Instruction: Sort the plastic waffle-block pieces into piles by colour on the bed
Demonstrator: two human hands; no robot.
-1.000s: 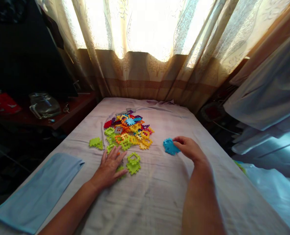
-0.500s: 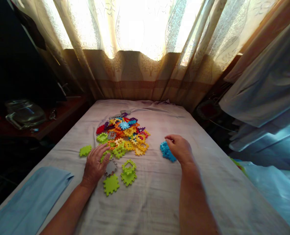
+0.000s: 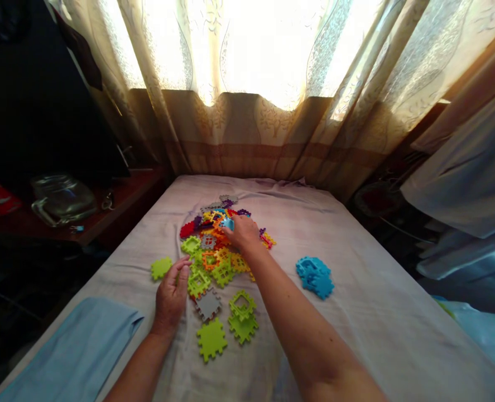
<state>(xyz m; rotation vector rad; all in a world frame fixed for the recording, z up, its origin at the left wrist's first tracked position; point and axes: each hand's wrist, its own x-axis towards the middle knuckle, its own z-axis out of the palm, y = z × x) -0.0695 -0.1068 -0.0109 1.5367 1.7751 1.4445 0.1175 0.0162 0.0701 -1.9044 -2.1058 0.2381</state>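
A heap of colourful plastic interlocking tiles (image 3: 217, 241) lies on the sheet in front of me. Over the heap's far part, my right hand (image 3: 244, 230) has its fingers closed on a light blue tile (image 3: 227, 223). My left hand (image 3: 175, 290) rests at the heap's near left side, fingers stretched out and holding nothing, beside a green window tile (image 3: 198, 282). Nearer to me lie a grey tile (image 3: 208, 305), a flat green tile (image 3: 212, 339) and two overlapping green tiles (image 3: 243, 324). To the right sits a separate pile of blue tiles (image 3: 315, 276).
A folded light blue cloth (image 3: 69, 349) covers the bed's left front. Past the left edge, a glass jug (image 3: 65, 201) stands on a dark red table (image 3: 100, 226). Curtains (image 3: 247, 134) hang behind the bed, and clothes (image 3: 469, 167) hang at the right.
My right hand has left the blue pile and moved left to the heap, closing on a light blue tile. My left hand has shifted slightly away from the green tiles. The view has turned slightly left.
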